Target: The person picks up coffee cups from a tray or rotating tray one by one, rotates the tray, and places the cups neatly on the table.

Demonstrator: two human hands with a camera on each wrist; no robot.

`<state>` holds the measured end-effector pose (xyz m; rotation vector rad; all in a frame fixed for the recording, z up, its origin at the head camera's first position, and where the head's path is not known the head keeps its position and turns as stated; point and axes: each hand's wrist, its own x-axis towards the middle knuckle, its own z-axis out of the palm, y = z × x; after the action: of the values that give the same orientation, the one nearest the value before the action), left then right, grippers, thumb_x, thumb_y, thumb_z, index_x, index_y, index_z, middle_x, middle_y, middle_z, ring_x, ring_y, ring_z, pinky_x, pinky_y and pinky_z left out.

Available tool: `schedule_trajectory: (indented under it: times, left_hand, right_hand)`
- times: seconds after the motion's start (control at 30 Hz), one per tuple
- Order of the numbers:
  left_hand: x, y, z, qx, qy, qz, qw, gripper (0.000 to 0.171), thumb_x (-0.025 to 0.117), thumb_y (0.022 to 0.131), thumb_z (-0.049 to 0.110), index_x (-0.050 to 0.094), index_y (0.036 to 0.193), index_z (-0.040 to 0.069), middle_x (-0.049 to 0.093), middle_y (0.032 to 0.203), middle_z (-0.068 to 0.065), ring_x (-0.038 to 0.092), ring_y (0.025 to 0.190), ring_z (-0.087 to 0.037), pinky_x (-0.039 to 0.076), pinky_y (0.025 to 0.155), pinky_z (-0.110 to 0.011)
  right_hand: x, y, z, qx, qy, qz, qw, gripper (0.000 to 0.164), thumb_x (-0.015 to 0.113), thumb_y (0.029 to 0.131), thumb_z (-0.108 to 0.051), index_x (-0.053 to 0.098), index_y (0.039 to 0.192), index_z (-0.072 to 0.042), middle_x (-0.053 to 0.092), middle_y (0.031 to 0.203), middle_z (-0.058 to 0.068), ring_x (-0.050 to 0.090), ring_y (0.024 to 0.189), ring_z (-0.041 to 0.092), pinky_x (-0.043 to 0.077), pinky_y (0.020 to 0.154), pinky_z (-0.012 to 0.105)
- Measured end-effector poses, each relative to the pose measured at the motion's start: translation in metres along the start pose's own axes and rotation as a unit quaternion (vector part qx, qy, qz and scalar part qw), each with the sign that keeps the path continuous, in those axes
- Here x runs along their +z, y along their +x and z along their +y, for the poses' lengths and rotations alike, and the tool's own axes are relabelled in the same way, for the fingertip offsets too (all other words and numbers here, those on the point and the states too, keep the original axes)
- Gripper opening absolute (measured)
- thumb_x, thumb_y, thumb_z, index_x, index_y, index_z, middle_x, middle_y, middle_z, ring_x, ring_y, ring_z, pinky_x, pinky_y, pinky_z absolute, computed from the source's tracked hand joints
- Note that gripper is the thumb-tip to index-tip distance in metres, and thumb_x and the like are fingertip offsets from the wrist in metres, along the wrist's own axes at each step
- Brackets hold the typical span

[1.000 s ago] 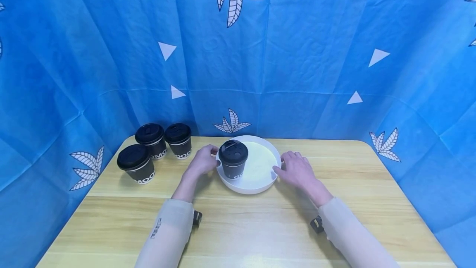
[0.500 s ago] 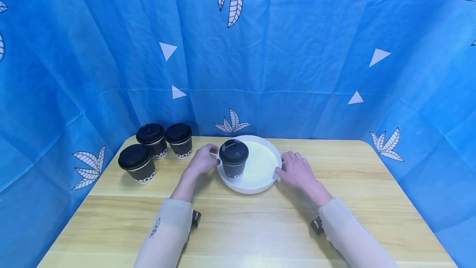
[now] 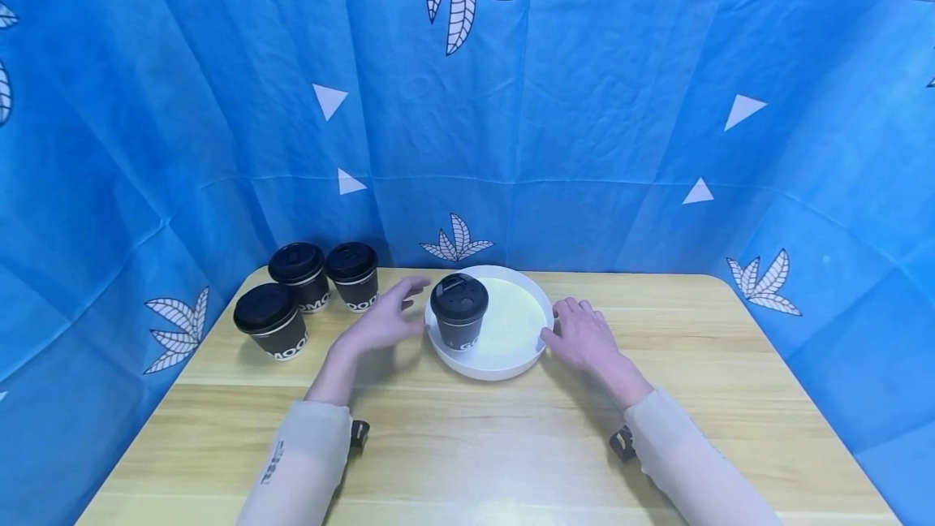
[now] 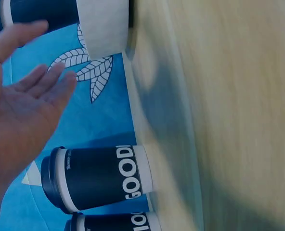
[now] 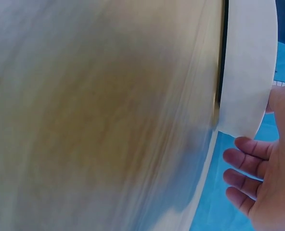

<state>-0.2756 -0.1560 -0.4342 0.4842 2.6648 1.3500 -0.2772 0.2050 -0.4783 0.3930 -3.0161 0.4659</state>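
Note:
A round white tray (image 3: 497,372) stands on the table, with a lidded black paper coffee cup (image 3: 459,333) upright in its left part. Beside the tray's left wall hovers my left hand (image 3: 381,325), fingers extended and holding nothing; the left wrist view shows a gap between this hand (image 4: 29,108) and the tray wall (image 4: 104,31). On the opposite side my right hand (image 3: 587,336) grips the tray's edge. In the right wrist view its thumb is at the rim and the index fingertip (image 5: 243,141) meets the white wall (image 5: 248,72); the other fingers are loosely bent.
Several similar lidded cups stand left of the tray: one in front (image 3: 281,338), one behind it (image 3: 312,292) and one nearest my left hand (image 3: 359,292). A blue patterned curtain (image 3: 606,104) hangs behind and beside the wooden table (image 3: 497,445).
My left hand has let go of the tray's left edge and moved a little left, its fingers spreading. The right hand, tray and cups have stayed in place.

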Motion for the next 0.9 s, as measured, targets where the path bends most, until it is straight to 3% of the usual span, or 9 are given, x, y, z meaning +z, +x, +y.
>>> schedule_trajectory:
  times: [0.23, 0.4, 0.6, 0.9]
  left_hand:
    - [0.005, 0.001, 0.000, 0.024, -0.083, -0.045, 0.9952, 0.107, 0.091, 0.078, 0.017, 0.026, 0.164, 0.011, 0.029, 0.169, -0.009, 0.030, 0.154, -0.037, 0.025, 0.125, -0.053]
    - [0.011, 0.008, 0.001, 0.031, -0.137, -0.057, 0.9884, 0.110, 0.091, 0.078, 0.014, 0.023, 0.164, 0.008, 0.027, 0.170, -0.011, 0.027, 0.156, -0.035, 0.024, 0.126, -0.049]
    - [0.019, 0.017, -0.003, 0.030, -0.149, -0.067, 0.9861, 0.105, 0.090, 0.078, 0.010, 0.027, 0.162, 0.005, 0.033, 0.166, -0.016, 0.028, 0.155, -0.036, 0.026, 0.126, -0.049]
    - [0.028, 0.022, -0.002, 0.032, -0.112, -0.057, 0.9915, 0.097, 0.092, 0.077, 0.017, 0.039, 0.158, 0.009, 0.050, 0.156, -0.013, 0.041, 0.147, -0.034, 0.026, 0.124, -0.057]
  right_hand:
    - [0.000, 0.000, 0.001, 0.003, 0.003, 0.000, 1.000, 0.047, 0.059, 0.097, -0.041, 0.059, 0.124, -0.003, 0.060, 0.118, 0.012, 0.051, 0.108, 0.032, 0.045, 0.088, 0.046]
    - [0.000, 0.000, -0.001, 0.007, 0.007, -0.006, 1.000, 0.048, 0.059, 0.097, -0.042, 0.059, 0.125, -0.003, 0.060, 0.121, 0.013, 0.051, 0.109, 0.033, 0.046, 0.090, 0.047]
    - [-0.001, -0.001, -0.002, 0.009, 0.008, -0.011, 1.000, 0.049, 0.060, 0.097, -0.040, 0.059, 0.127, -0.002, 0.061, 0.122, 0.014, 0.051, 0.108, 0.032, 0.046, 0.090, 0.047]
    - [-0.002, -0.002, -0.004, 0.017, 0.011, -0.011, 1.000, 0.049, 0.060, 0.097, -0.040, 0.059, 0.127, -0.002, 0.060, 0.122, 0.013, 0.050, 0.107, 0.031, 0.045, 0.090, 0.047]
